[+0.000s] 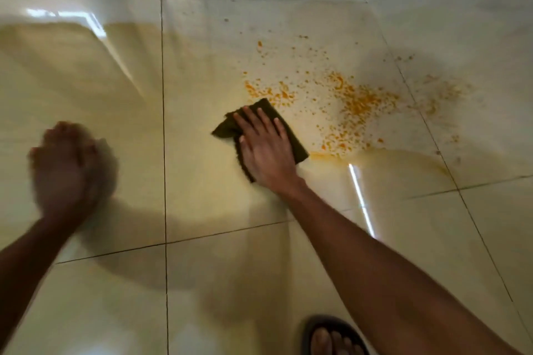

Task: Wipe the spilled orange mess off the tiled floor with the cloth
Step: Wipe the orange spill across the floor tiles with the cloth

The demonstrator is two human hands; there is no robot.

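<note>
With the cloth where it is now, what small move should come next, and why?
Probably slide the cloth forward and right under the flat right hand: the dense orange spill lies unwiped just beyond its far edge, while the tile nearer the person looks wiped.

Right hand presses dark cloth flat on floor beside orange mess.

Bare tiled floor lying left of cloth. Orange mess spreading right of and beyond cloth, its near edge touching cloth. Left hand, blurred, occupying left side. Sandalled foot standing at bottom edge.
</note>
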